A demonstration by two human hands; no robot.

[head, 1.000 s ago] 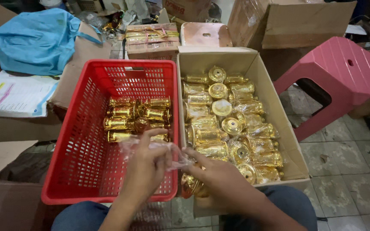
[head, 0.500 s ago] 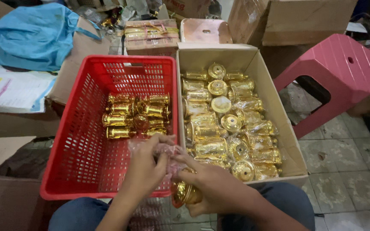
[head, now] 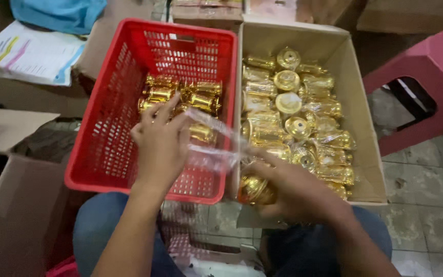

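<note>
My left hand (head: 161, 146) pinches one end of a clear plastic wrapper (head: 212, 144) above the red plastic basket (head: 109, 110). My right hand (head: 296, 192) grips a shiny gold cup (head: 255, 190) at the basket's near right corner and also touches the wrapper, which stretches between both hands. Several unwrapped gold cups (head: 180, 100) lie in the basket. The cardboard box (head: 357, 128) to the right holds several gold cups in clear wrappers (head: 298, 120).
A pink plastic stool (head: 426, 82) stands on the tiled floor at right. An open cardboard box (head: 11, 169) sits at left. Papers (head: 32, 51) and a blue cloth bag (head: 60, 13) lie on boxes at the back left. My knees are below.
The camera has moved closer and tilted down. My left hand has lifted and drawn the wrapper away from the gold cup in my right hand.
</note>
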